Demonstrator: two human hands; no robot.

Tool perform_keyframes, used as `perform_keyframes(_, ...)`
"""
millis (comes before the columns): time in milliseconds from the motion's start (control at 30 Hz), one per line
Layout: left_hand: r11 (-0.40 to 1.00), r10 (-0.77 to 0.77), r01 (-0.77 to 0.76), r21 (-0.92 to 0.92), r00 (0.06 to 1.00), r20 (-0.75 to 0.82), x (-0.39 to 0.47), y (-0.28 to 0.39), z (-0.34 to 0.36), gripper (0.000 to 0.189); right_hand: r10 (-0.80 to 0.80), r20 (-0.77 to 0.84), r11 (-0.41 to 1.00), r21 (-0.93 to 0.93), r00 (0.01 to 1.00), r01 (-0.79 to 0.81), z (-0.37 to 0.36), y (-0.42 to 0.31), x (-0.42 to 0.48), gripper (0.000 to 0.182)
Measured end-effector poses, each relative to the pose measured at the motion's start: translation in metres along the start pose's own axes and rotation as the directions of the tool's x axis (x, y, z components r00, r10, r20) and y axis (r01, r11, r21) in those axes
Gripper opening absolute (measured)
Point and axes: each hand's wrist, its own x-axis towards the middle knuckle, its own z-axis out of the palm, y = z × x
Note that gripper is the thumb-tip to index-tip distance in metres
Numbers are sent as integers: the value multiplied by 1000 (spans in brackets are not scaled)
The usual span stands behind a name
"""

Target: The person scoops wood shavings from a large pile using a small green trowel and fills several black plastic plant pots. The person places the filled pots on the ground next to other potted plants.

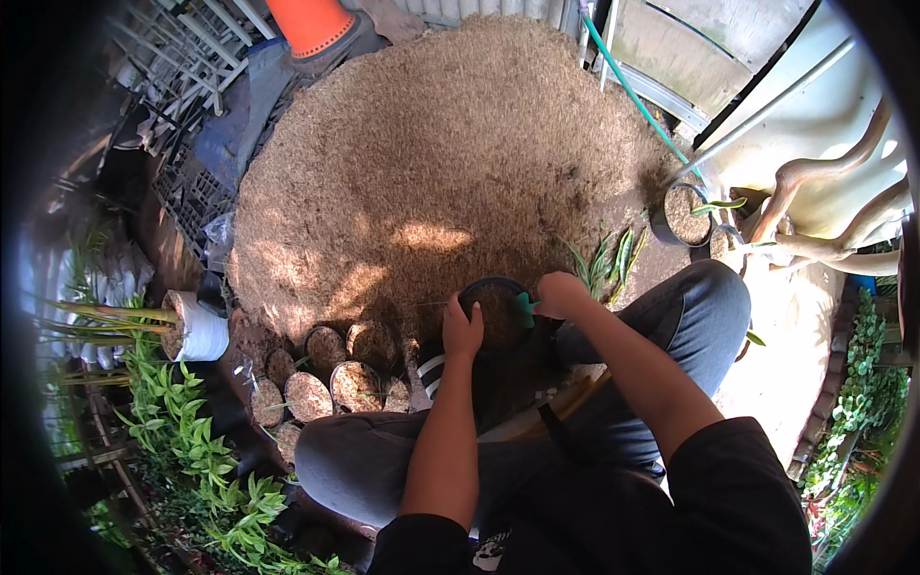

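Between my knees stands a dark round plant pot filled with brown growing medium. My left hand grips the pot's left rim, thumb on the inner side. On the opposite side, my right hand is closed on a small green hand trowel, whose blade sits inside the pot near its right wall. Just beyond that hand lie cut sansevieria leaves and thinner green leaves on the ground. A broad mound of chopped brown husk-like material rises directly past the pot.
Several filled small pots crowd by my left knee. A potted sansevieria stands at right, near bare driftwood branches and a green hose. An orange traffic cone is at the back left. Leafy plants line the left side.
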Motion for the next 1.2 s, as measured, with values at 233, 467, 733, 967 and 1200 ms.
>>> perform_keyframes(233,1000,19,-20,-17,1000,-15,0,-3,-3,62,86,68,996,31,994,-88,-5,-15,-12,35)
perform_keyframes(467,996,28,-24,-83,999,47,11,-16,2,65,18,30,994,-107,999,-15,-70,-74,-49,30)
perform_keyframes(733,996,-73,78,-51,993,92,8,-10,-4,67,-118,-228,962,-268,967,54,-233,-101,-125,20)
perform_keyframes(967,995,-49,65,-82,981,186,13,-4,-5,69,-18,-101,989,-151,995,3,-83,-88,-28,26)
perform_keyframes(1200,996,-36,45,-83,993,109,4,-10,-6,69,58,86,998,10,995,-59,-26,-41,-8,28)
